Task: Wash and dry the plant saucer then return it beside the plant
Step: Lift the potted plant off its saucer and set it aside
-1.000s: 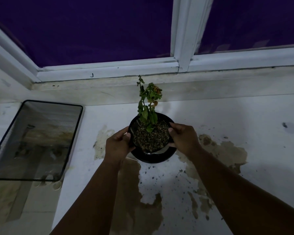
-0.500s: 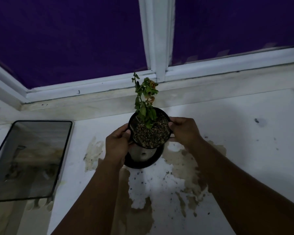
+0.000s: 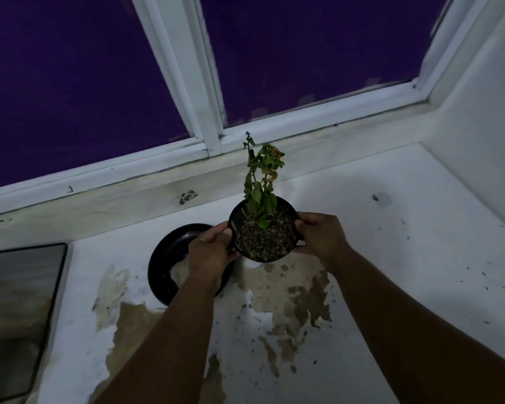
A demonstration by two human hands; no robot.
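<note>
Near the back edge of the white ledge (image 3: 391,258), just below the window frame (image 3: 204,112), a black plant pot (image 3: 264,230) is held between two hands. The left hand (image 3: 209,255) is curled against the pot's left rim, thumb on top and fingers wrapped under the side; the right hand (image 3: 322,239) is curled round the right rim in the same way, with the fingertips (image 3: 302,221) laid on the pot's edge. A thin green plant (image 3: 261,182) with some yellowed leaves stands upright in the soil. The pot appears to be lifted off the ledge, though the gap beneath it cannot be seen clearly in the dim light.

The black plant saucer (image 3: 165,263) is left flat on the ledge, to the left of the pot and lower in the view, partly hidden by the left hand and wrist. It is touched by neither set of fingers as far as can be seen; the left fingers are closed on the pot just to the saucer's right. A pale patch is seen inside the saucer. Brown stains (image 3: 292,290) and dark specks are spread over the ledge toward its front edge. A dark-rimmed mesh tray (image 3: 21,316) is seen by the ledge's left edge.
</note>
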